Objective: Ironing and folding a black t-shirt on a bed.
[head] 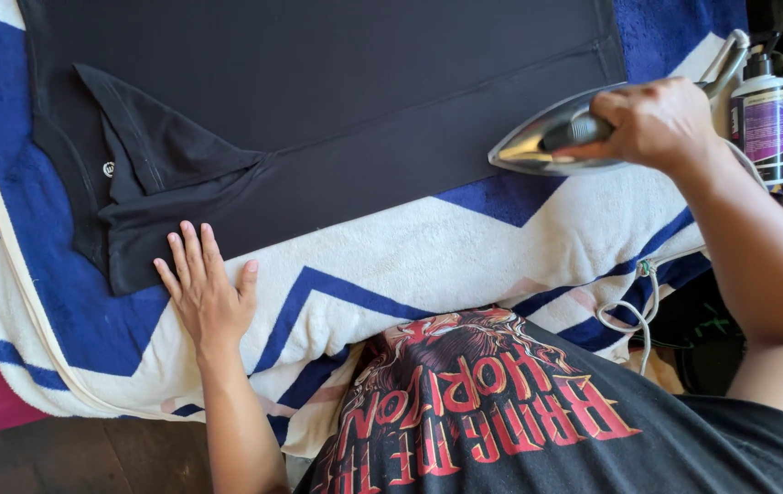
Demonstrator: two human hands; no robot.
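A black garment (346, 101) lies spread flat across a blue and white zigzag towel (428, 256); its collar end is folded at the left. My right hand (652, 119) grips the dark handle of a silver iron (542, 146), which rests on the garment's right lower edge. My left hand (207, 293) lies flat on the towel with fingers apart, its fingertips touching the garment's lower left edge.
A white pump bottle with a purple label (760, 114) stands at the right edge behind the iron. The iron's pale cord (643, 311) loops down over the towel's right side. Dark wooden floor (80, 457) shows at the lower left.
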